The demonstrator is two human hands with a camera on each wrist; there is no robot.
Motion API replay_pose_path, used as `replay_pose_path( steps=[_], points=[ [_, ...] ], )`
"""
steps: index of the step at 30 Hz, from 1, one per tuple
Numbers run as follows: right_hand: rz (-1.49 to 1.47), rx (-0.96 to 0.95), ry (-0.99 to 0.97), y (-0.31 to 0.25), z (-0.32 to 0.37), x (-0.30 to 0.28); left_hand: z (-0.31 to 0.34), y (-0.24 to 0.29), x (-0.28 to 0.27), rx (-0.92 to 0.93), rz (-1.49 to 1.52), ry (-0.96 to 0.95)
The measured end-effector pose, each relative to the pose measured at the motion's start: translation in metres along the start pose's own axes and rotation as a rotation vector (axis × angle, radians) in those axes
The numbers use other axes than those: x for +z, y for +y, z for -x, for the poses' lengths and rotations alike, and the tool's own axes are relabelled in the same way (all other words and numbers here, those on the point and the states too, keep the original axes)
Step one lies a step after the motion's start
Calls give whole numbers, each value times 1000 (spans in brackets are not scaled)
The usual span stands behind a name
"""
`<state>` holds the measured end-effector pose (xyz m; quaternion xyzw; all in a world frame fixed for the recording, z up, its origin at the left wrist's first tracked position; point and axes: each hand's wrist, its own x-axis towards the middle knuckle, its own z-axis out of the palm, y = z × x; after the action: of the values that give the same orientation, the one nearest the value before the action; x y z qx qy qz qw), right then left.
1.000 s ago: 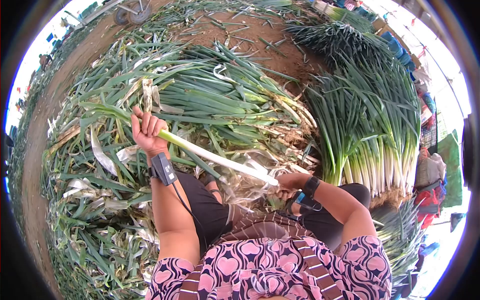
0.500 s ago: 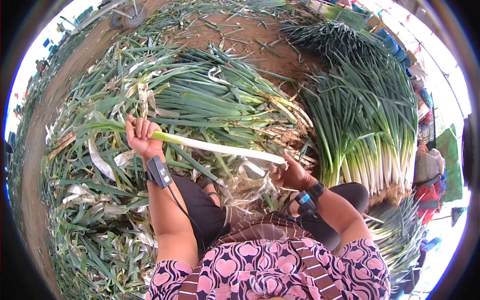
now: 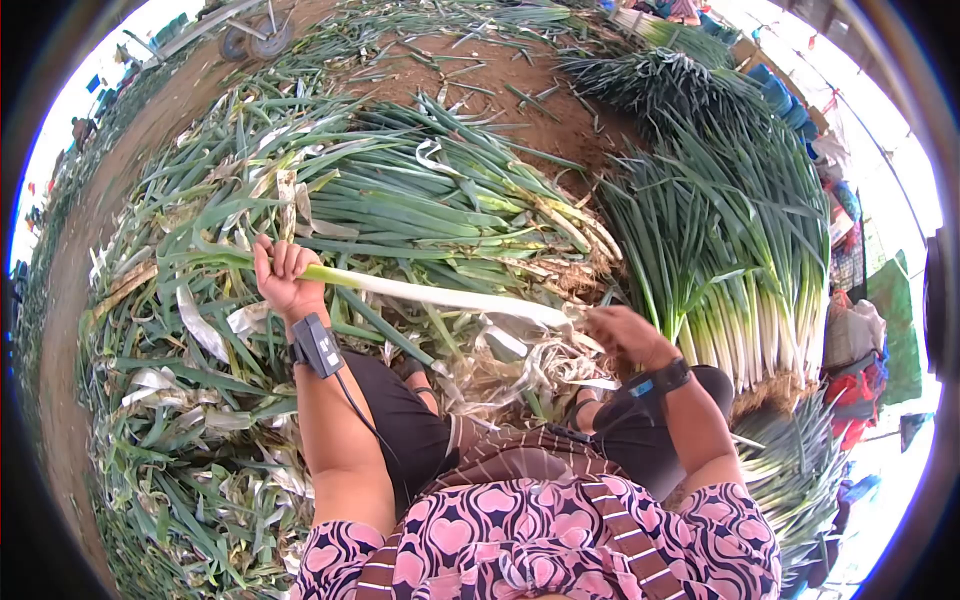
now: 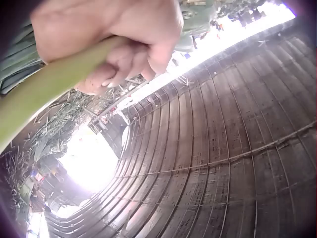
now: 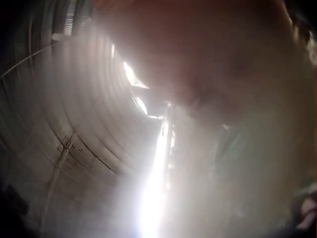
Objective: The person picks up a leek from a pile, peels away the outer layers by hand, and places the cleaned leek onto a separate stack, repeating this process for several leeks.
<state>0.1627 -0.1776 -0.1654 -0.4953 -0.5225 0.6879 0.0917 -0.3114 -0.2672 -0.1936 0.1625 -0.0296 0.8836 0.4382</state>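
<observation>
In my left hand (image 3: 288, 278) is a long green onion (image 3: 440, 293), gripped where its green leaves meet the pale stalk. Its white shank stretches to the right, almost level across my lap. The left wrist view shows my fingers (image 4: 126, 59) curled round the light green stem (image 4: 54, 82). My right hand (image 3: 632, 335) is just past the white end, fingertips close to it, and is blurred. Whether it pinches anything I cannot tell. Stripped, papery skins (image 3: 525, 365) lie below the shank. The right wrist view is mostly blur.
A heap of untrimmed green onions (image 3: 430, 190) with roots lies ahead. Cleaned ones (image 3: 760, 320) stand bundled at the right. Leaf waste (image 3: 200, 430) covers the left side. Bare soil (image 3: 530, 70) and a wheeled cart (image 3: 255, 35) show farther off.
My right hand has come up from beside my lap to the white end, then shifted right, off it. The shank has swung up to nearly level; my left hand keeps its grip.
</observation>
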Motion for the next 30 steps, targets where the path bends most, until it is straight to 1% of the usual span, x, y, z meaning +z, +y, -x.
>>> replay_pose_path(
  steps=[1, 2, 3, 5, 6, 7, 9, 11, 12, 15, 16, 19, 22, 25, 28, 30],
  points=[
    [212, -81, 246, -3, 3, -9, -1, 0, -1, 16, -47, 27],
    [655, -238, 426, 33, -23, -51, -2, 1, -3, 28, -104, 92],
    [791, -297, 546, 27, -13, -47, -2, 0, -2, 47, -149, 161],
    [846, -558, 572, 32, -12, -40, -3, -5, 1, 80, -238, 302],
    [752, -515, 543, 33, -16, -35, -3, -6, -5, 64, -261, 321],
    [757, -584, 560, 19, -10, -16, -2, -9, -3, 67, -271, 346],
    [811, -736, 514, 9, -12, 15, 0, -17, 3, 76, -296, 397],
    [929, -801, 503, 1, -11, 41, 2, -22, 7, 77, -303, 455],
    [1028, -948, 542, 7, -22, 44, 2, -24, 4, 72, -303, 471],
    [1095, -888, 466, 12, -35, 48, 4, -23, -3, 65, -294, 487],
    [1078, -919, 472, 14, -37, 49, 5, -22, -3, 64, -290, 488],
    [1060, -907, 438, 18, -42, 53, 7, -21, -2, 65, -296, 543],
    [1171, -899, 407, 21, -44, 53, 7, -20, 1, 53, -317, 574],
    [1211, -919, 419, 27, -49, 52, 6, -20, 0, 46, -310, 609],
    [1088, -838, 458, 31, -51, 53, 4, -20, -4, 61, -336, 629],
    [1001, -993, 494, 27, -54, 53, 4, -21, -6, 68, -348, 640]
  ],
)
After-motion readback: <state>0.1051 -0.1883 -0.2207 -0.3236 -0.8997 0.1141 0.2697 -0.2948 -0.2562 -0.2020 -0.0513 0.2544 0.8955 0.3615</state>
